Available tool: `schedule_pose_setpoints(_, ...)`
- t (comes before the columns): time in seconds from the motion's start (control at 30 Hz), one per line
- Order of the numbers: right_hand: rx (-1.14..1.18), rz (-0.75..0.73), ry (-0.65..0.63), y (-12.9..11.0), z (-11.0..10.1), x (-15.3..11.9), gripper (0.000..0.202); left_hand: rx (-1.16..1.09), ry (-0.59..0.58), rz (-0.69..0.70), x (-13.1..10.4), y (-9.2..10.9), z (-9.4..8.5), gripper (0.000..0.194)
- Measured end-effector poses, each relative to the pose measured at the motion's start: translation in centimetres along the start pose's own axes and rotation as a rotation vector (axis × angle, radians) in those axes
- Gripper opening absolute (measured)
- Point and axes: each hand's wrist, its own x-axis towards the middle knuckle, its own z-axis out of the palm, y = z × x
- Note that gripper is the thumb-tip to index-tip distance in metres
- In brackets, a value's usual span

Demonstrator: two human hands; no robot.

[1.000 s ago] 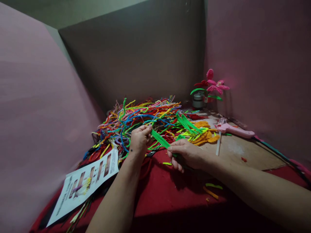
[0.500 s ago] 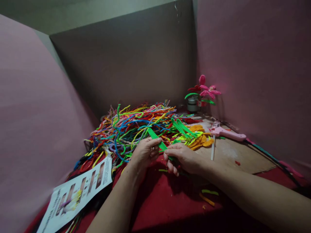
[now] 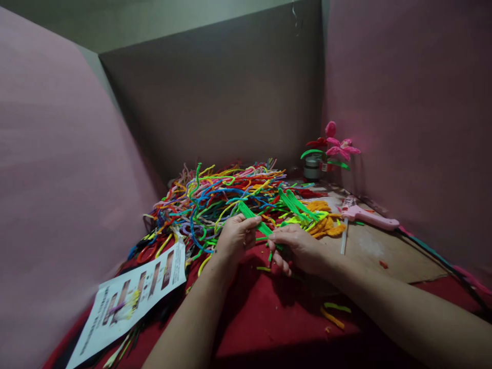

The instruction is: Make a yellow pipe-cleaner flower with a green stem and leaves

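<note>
A flat strip of bright green pipe cleaners [image 3: 250,214] runs slantwise between my hands, its upper end pointing to the back left. My left hand [image 3: 235,237] pinches it near the middle with thumb and forefinger. At the lower end, my right hand [image 3: 298,247] grips it with the thumb on top and hides that end. A short green length hangs below the right fingers. Just behind my hands lies a big tangled heap of coloured pipe cleaners [image 3: 226,192]. More folded green pipe cleaners [image 3: 295,202] rest beyond my right hand.
Orange fuzzy pieces [image 3: 326,225] and a pink glue gun [image 3: 371,217] lie on a cardboard sheet [image 3: 400,253] at right. Pink fuzzy flowers [image 3: 342,148] stand behind. A printed sheet [image 3: 144,297] lies at left. Short offcuts [image 3: 332,318] dot the red cloth [image 3: 277,328].
The whole view has shifted, so the scene sits a little further right. Both hands keep their hold on the green strip, and a short green length now shows below the right fingers.
</note>
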Motion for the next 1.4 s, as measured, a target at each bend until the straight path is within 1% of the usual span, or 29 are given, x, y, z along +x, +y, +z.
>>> schedule_pose_setpoints(0.07,-0.023,0.002,-0.003,-0.1,0.1,-0.1,0.020,-0.034,0.009,0.015,0.0,0.4,-0.4,0.035)
schedule_pose_setpoints(0.13,-0.034,0.003,-0.017,-0.1,0.2,-0.1,0.021,-0.028,0.063,0.047,0.1,0.8,-1.0,0.031)
schedule_pose_setpoints(0.2,-0.037,0.010,-0.027,0.0,0.2,-0.2,0.021,0.004,0.122,0.101,0.3,1.0,-1.7,0.028)
schedule_pose_setpoints(0.27,-0.044,0.026,-0.024,0.0,0.1,-0.2,0.020,0.061,0.151,0.155,0.6,1.1,-2.1,0.027)
schedule_pose_setpoints(0.37,-0.058,0.037,-0.017,0.0,0.0,-0.2,0.020,0.161,0.175,0.214,1.1,0.9,-2.4,0.025)
schedule_pose_setpoints(0.5,-0.064,0.058,-0.001,0.0,-0.5,0.0,0.020,0.263,0.238,0.275,1.6,0.3,-2.5,0.020)
schedule_pose_setpoints(0.6,-0.057,0.089,0.008,0.1,-0.8,0.2,0.019,0.341,0.276,0.311,1.5,0.6,-2.8,0.016)
schedule_pose_setpoints(0.63,-0.061,0.097,0.009,0.0,-0.9,0.2,0.019,0.394,0.309,0.356,1.3,0.8,-2.8,0.012)
schedule_pose_setpoints(0.67,-0.068,0.103,0.011,0.0,-1.0,0.2,0.019,0.473,0.353,0.434,1.0,1.2,-2.8,0.010)
schedule_pose_setpoints(0.7,-0.079,0.108,0.012,0.0,-1.0,0.2,0.018,0.576,0.399,0.539,0.7,1.5,-2.7,0.012)
schedule_pose_setpoints(0.73,-0.090,0.111,0.009,-0.1,-1.0,0.2,0.018,0.710,0.441,0.685,0.2,1.9,-2.4,0.016)
schedule_pose_setpoints(0.77,-0.099,0.113,0.003,-0.2,-1.0,0.2,0.018,0.824,0.412,0.792,-0.2,2.2,-2.1,0.016)
schedule_pose_setpoints(0.8,-0.105,0.117,-0.006,-0.2,-1.1,0.1,0.017,0.905,0.318,0.851,-0.7,2.5,-1.8,0.015)
schedule_pose_setpoints(0.83,-0.110,0.123,-0.012,-0.3,-1.1,0.1,0.017,0.967,0.165,0.862,-1.1,2.7,-1.4,0.014)
schedule_pose_setpoints(0.9,-0.122,0.143,-0.032,-0.5,-1.2,0.0,0.015,1.086,-0.181,0.775,-1.7,2.7,-0.6,0.015)
schedule_pose_setpoints(0.93,-0.131,0.154,-0.047,-0.6,-1.2,-0.1,0.015,1.131,-0.307,0.729,-1.8,2.5,-0.3,0.016)
schedule_pose_setpoints(0.97,-0.142,0.162,-0.065,-0.7,-1.3,-0.2,0.014,1.167,-0.400,0.685,-1.8,2.3,-0.1,0.018)
schedule_pose_setpoints(1.0,-0.152,0.166,-0.085,-0.8,-1.4,-0.2,0.014,1.190,-0.453,0.651,-1.8,2.1,0.0,0.019)
schedule_pose_setpoints(1.03,-0.162,0.172,-0.109,-1.0,-1.5,-0.3,0.015,1.201,-0.470,0.628,-1.7,1.8,0.0,0.019)
schedule_pose_setpoints(1.1,-0.182,0.201,-0.148,-1.3,-1.7,-0.5,0.016,1.197,-0.470,0.595,-1.6,1.4,-0.2,0.019)
schedule_pose_setpoints(1.2,-0.196,0.291,-0.222,-1.7,-2.1,-0.6,0.016,1.210,-0.473,0.577,-1.6,0.9,-0.5,0.018)
schedule_pose_setpoints(1.27,-0.188,0.337,-0.284,-1.9,-2.4,-0.6,0.016,1.249,-0.493,0.610,-1.7,0.6,-0.6,0.019)
schedule_pose_setpoints(1.4,-0.193,0.374,-0.368,-2.2,-2.9,-0.8,0.017,1.303,-0.510,0.766,-1.9,0.3,-0.7,0.020)
